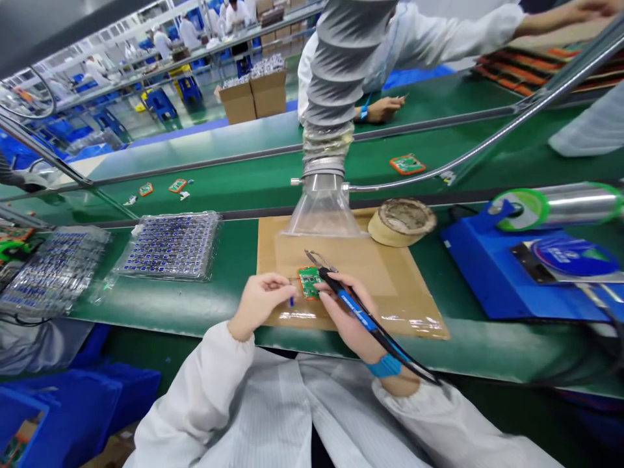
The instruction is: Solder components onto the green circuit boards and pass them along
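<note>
Clearly, the circuit board (307, 282) lies between the grips: just right of the fingertips of the left hand (260, 300) and nearer the right hand (348, 328), whose fingers meet its right edge. Its long axis seems to run forward between them, though those fingers hide part of it. The left thumb and forefinger pinch a small blue part (291, 301) with no gap; the right hand wraps around a soldering iron (358, 312). Green with orange edging, the board carries dark components

Green bench (234, 253): brightly lit, soft sheen
Brown sheet (414, 305): white glare near front edge
Plastic-wrapped tray (168, 244): scattered glints
Far workers (188, 32): soft, indistinct
Frame edges: wide-angle stretch, blur
</note>
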`<state>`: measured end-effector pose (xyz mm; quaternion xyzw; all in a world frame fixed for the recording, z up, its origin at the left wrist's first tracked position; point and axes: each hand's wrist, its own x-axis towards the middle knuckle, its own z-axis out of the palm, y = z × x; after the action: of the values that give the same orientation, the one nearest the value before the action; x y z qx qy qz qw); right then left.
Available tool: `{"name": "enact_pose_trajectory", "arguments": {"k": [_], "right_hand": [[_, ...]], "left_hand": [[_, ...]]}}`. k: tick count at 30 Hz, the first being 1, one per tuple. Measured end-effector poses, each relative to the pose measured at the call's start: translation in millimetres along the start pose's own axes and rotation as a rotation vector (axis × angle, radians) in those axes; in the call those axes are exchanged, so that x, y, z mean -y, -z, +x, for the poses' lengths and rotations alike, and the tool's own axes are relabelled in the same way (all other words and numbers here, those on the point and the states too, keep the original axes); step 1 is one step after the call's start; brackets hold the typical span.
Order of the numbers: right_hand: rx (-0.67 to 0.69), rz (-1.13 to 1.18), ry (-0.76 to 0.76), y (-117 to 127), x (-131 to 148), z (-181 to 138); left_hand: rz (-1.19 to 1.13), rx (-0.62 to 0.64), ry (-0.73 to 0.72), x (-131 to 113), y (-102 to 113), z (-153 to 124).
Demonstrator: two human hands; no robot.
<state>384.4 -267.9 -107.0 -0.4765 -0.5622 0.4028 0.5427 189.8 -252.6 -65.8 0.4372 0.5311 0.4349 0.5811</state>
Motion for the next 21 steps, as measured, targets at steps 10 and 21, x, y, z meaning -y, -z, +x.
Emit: {"name": "enact_pose_trajectory", "arguments": {"k": [10,21], "right_hand": [[-0.068,0.234,-0.082,-22,33,1],[-0.090,0.200,-0.096,-22,27,9]], "left_hand": [[0.306,0.052,-0.084,-8,-13,-8],[0.388,0.132,-0.227,-9,-7,5]]}}
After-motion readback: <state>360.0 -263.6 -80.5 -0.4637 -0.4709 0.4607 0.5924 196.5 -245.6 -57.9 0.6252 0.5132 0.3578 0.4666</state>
